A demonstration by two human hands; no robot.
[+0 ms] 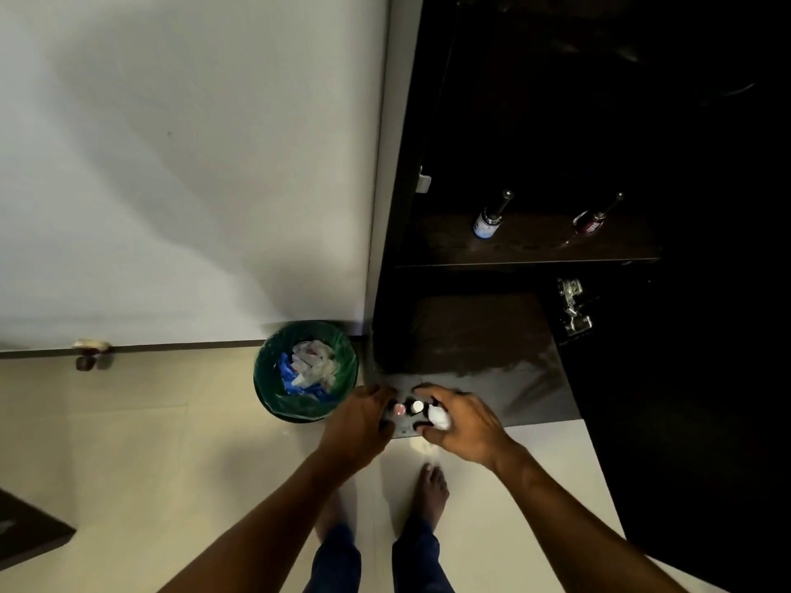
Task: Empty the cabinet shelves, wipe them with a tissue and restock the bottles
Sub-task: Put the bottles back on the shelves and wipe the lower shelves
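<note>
The dark cabinet stands open on the right. On its middle shelf (530,250) stand a blue-labelled bottle (488,220) and a red bottle (590,220), both with long dark necks. At the front edge of the bottom shelf (526,395) both hands meet over a cluster of small bottles. My left hand (361,419) curls round a pink-capped bottle (399,408). A white-capped bottle (417,406) stands between the hands. My right hand (464,423) grips a small white bottle (438,418). The bodies of these bottles are mostly hidden by my fingers.
A round bin with a green liner (306,370), holding crumpled tissues and wrappers, stands on the pale floor just left of the cabinet. A cabinet hinge (573,308) shows on the right inner wall. My bare feet (432,490) are below the hands. A white wall fills the left.
</note>
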